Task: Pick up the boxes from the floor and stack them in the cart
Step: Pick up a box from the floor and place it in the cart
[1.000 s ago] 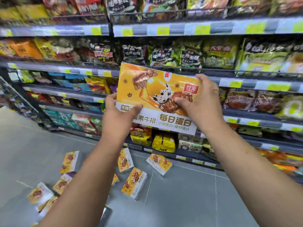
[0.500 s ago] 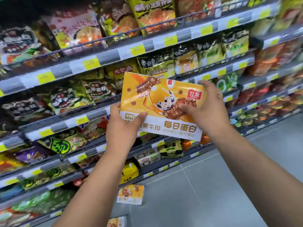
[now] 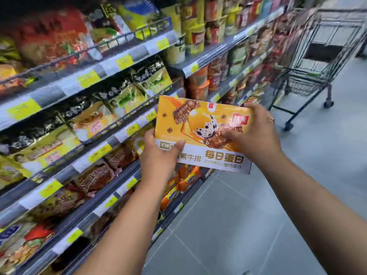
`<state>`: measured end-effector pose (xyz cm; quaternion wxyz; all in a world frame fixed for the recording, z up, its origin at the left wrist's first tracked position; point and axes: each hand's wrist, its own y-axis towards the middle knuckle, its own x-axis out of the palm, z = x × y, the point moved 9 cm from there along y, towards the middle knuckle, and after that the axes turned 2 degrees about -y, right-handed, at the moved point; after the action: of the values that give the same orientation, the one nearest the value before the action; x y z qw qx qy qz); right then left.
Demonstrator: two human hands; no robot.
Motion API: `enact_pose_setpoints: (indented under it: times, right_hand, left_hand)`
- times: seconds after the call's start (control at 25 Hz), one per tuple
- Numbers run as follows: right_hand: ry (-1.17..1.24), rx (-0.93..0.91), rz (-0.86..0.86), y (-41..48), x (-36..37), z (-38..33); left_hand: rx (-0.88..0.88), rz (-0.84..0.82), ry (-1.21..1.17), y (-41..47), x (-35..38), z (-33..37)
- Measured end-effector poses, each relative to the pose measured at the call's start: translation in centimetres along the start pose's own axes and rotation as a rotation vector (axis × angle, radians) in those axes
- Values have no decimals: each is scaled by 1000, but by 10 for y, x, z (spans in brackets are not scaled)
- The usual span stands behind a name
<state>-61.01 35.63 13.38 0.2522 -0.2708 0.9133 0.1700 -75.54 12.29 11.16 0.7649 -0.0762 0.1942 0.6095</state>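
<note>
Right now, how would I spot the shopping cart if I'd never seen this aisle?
Follow the stocked shelves on the left to their far end. On the grey floor beside them stands the cart, the only dark wire-mesh frame on wheels among colourful packets.

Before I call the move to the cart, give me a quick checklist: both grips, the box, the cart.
1. Grip of left hand on box, thumb on the front at the lower left corner: ok.
2. Grip of right hand, thumb on the front, fingers over the upper right edge: ok.
3. cart in view, ahead on the right: ok.
4. Box over the cart: not ok, they are apart.
5. Space inside the cart: cannot tell, blurred.
</note>
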Motion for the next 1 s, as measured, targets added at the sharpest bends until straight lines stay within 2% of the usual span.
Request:
enact_pose_setpoints:
  times: [0.24,0.48,0.56,0.76,1.0]
  right_hand:
    - [-30,45,69,113,-79,77]
    - [-41,92,151,204,-128,142]
    - [-52,107,177,239,-138,163]
    - [-80,175,241,343,-159,220]
    - [-107,242,316,460,-192,270]
  left_hand:
    - [35,-142,34,40,159,58]
    - [189,-386,120,100,297,106]
    - [187,-467,108,124,345,110]
    - [170,-578,112,196,470,128]
    - [263,-662,131,276,604,173]
